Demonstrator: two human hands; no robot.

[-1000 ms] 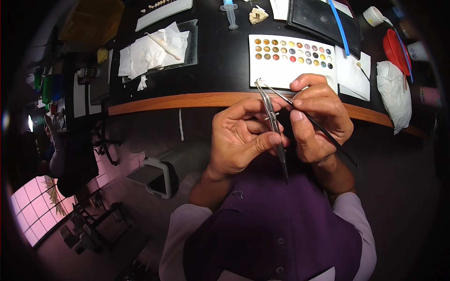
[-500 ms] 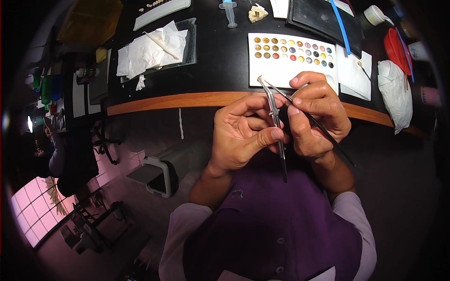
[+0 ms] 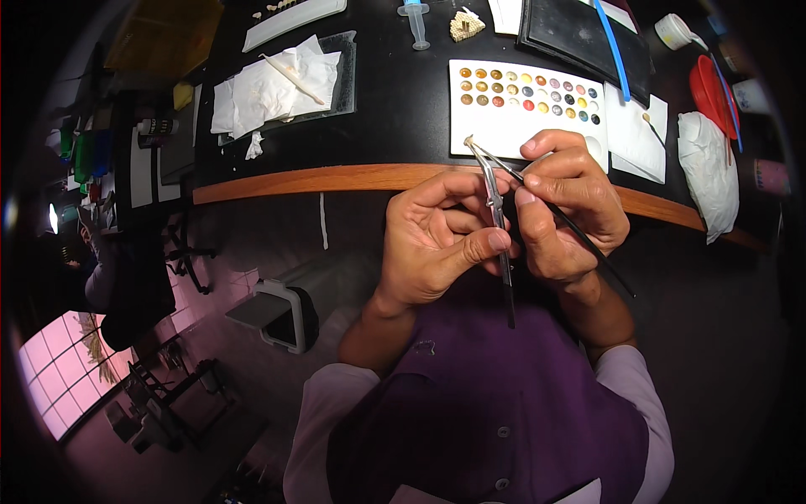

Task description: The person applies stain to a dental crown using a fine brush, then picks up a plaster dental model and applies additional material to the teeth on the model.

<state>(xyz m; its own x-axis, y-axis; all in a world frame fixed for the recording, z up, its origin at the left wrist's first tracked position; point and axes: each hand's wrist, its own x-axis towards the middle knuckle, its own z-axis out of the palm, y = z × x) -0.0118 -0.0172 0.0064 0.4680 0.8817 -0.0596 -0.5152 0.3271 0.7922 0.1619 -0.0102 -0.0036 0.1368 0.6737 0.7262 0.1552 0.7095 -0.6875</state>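
My left hand [image 3: 432,244] is closed on a pair of metal tweezers [image 3: 493,195] with dark handle ends. At the tweezers' tips sits a small cream tooth crown [image 3: 468,141]. A thin black-handled brush [image 3: 588,241] is pinched in my right hand [image 3: 579,197], its tip reaching to the crown; whether they touch is too small to tell. Beyond both hands lies a white palette [image 3: 504,124] with rows of coloured paste wells, mostly browns, yellows, reds and dark tones.
Crumpled white tissues [image 3: 243,99] with a pale stick lie on a glass slab at the left. Further back are a blue syringe [image 3: 415,25] and a black box [image 3: 571,38]. A wooden table edge [image 3: 319,179] runs before me; right are a red bowl [image 3: 703,88] and a white bag [image 3: 707,160].
The view has shifted very slightly, so the table's things sit a little further right. Both hands, the tweezers and the brush keep nearly the same pose.
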